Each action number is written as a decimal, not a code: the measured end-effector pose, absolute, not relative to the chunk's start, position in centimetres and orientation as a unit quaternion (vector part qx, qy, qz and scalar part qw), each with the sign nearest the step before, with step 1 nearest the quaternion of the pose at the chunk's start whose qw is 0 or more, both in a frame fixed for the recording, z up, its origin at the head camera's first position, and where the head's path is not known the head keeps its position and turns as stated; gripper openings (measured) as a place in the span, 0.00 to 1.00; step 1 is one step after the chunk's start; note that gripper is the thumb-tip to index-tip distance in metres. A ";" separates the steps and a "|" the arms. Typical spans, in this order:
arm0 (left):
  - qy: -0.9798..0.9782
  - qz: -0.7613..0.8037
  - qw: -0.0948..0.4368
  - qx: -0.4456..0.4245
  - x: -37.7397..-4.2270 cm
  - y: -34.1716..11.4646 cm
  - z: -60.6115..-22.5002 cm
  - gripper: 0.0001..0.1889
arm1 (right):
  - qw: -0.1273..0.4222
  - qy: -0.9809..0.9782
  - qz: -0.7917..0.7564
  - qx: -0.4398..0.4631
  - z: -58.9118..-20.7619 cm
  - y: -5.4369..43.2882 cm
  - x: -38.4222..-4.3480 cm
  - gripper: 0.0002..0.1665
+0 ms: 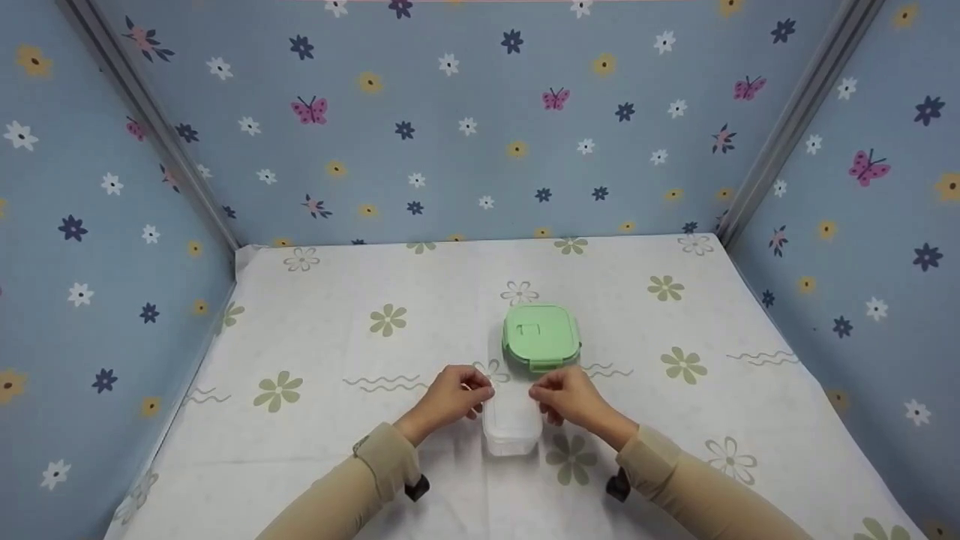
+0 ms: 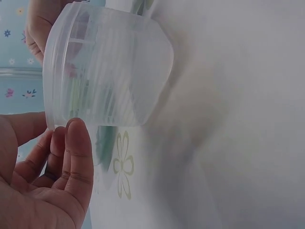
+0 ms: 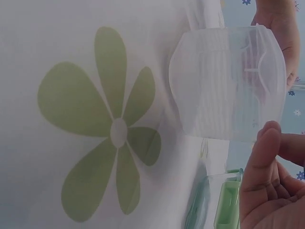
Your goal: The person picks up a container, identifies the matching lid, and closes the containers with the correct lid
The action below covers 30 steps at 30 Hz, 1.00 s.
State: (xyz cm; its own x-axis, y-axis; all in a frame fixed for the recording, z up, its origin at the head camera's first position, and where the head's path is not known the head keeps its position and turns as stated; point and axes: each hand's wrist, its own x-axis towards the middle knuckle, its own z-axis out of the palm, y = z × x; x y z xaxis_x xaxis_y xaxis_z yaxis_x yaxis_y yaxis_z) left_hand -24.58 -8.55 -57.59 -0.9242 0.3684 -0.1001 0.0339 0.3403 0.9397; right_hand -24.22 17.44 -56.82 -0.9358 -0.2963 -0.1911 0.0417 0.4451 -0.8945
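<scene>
A small clear plastic food container (image 1: 512, 442) with a translucent lid (image 1: 513, 409) stands upright on the cloth, between my two hands. My left hand (image 1: 455, 391) pinches the lid's rim at the left far corner, its thumb and fingertips meeting the edge in the left wrist view. On the opposite side, my right hand (image 1: 571, 396) pinches the rim, with a fingertip and thumb at the edge of the container (image 3: 224, 81) in the right wrist view. Whether the lid is pressed fully down cannot be seen.
Just beyond the hands stands a glass food box with a green clip lid (image 1: 541, 334). A white cloth with flower prints (image 1: 337, 337) covers the table. Blue flowered walls (image 1: 480, 165) rise at the back and both sides, with grey posts (image 1: 795, 120) in the corners.
</scene>
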 end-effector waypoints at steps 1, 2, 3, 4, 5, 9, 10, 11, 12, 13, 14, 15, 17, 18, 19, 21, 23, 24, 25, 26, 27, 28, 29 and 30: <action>0.805 0.559 0.150 0.127 -24.6 -8.6 -57.6 0.07 | 0.161 0.835 -0.520 -0.079 -56.8 17.4 -24.2 0.11; 0.806 0.558 0.151 0.130 -24.6 -8.6 -57.6 0.07 | 0.159 0.836 -0.519 -0.080 -56.9 17.4 -24.3 0.11; 0.806 0.556 0.151 0.133 -24.6 -8.6 -57.7 0.08 | 0.158 0.837 -0.518 -0.082 -56.9 17.4 -24.3 0.11; 0.807 0.555 0.152 0.135 -24.6 -8.7 -57.7 0.08 | 0.157 0.836 -0.519 -0.082 -56.9 17.4 -24.3 0.11; 0.808 0.553 0.152 0.136 -24.6 -8.7 -57.7 0.08 | 0.156 0.836 -0.519 -0.082 -57.0 17.4 -24.3 0.11; 0.810 0.546 0.155 0.148 -24.6 -8.9 -57.7 0.11 | 0.149 0.834 -0.526 -0.076 -57.1 17.2 -24.3 0.12; 0.811 0.542 0.155 0.154 -24.6 -9.0 -57.7 0.13 | 0.147 0.833 -0.529 -0.074 -57.1 17.2 -24.3 0.12; 0.813 0.538 0.155 0.161 -24.5 -9.1 -57.7 0.15 | 0.144 0.832 -0.531 -0.071 -57.2 17.1 -24.3 0.11; 0.815 0.532 0.154 0.170 -24.5 -9.1 -57.7 0.17 | 0.143 0.831 -0.533 -0.069 -57.2 17.1 -24.2 0.11; 0.817 0.526 0.153 0.179 -24.4 -9.2 -57.7 0.19 | 0.141 0.831 -0.534 -0.067 -57.3 17.0 -24.2 0.10; 0.819 0.519 0.153 0.190 -24.3 -9.3 -57.7 0.21 | 0.138 0.831 -0.535 -0.067 -57.3 17.0 -24.2 0.10; 0.820 0.513 0.154 0.200 -24.2 -9.3 -57.7 0.23 | 0.136 0.831 -0.535 -0.066 -57.4 17.0 -24.2 0.10; 0.822 0.501 0.158 0.219 -23.9 -9.4 -57.7 0.28 | 0.134 0.833 -0.533 -0.065 -57.4 17.0 -24.2 0.09; 0.822 0.497 0.162 0.228 -23.8 -9.5 -57.8 0.31 | 0.133 0.834 -0.531 -0.065 -57.4 17.0 -24.1 0.09; 0.821 0.492 0.167 0.236 -23.7 -9.5 -57.8 0.34 | 0.133 0.836 -0.528 -0.065 -57.4 17.0 -24.1 0.09; 0.820 0.484 0.176 0.249 -23.4 -9.6 -57.9 0.40 | 0.131 0.842 -0.520 -0.067 -57.4 17.1 -24.1 0.09; 0.821 0.477 0.181 0.258 -23.3 -9.7 -57.9 0.45 | 0.126 0.848 -0.510 -0.073 -57.3 17.1 -24.1 0.11; 0.821 0.475 0.182 0.261 -23.2 -9.7 -58.0 0.47 | 0.124 0.851 -0.504 -0.080 -57.2 17.2 -24.1 0.13; 0.820 0.473 0.182 0.265 -23.2 -9.8 -58.0 0.49 | 0.120 0.854 -0.498 -0.090 -57.2 17.2 -24.2 0.16; 0.820 0.472 0.181 0.269 -23.1 -9.8 -58.0 0.51 | 0.118 0.857 -0.492 -0.102 -57.1 17.3 -24.2 0.19; 0.820 0.471 0.180 0.273 -23.1 -9.9 -58.1 0.52 | 0.118 0.856 -0.490 -0.117 -57.1 17.3 -24.2 0.23; 0.819 0.470 0.178 0.277 -23.1 -9.9 -58.1 0.53 | 0.121 0.853 -0.490 -0.132 -57.1 17.4 -24.2 0.27; 0.819 0.469 0.176 0.281 -23.1 -10.0 -58.2 0.54 | 0.125 0.850 -0.488 -0.151 -57.0 17.5 -24.2 0.30; 0.818 0.468 0.173 0.285 -23.1 -10.0 -58.2 0.54 | 0.129 0.846 -0.489 -0.169 -57.0 17.6 -24.2 0.33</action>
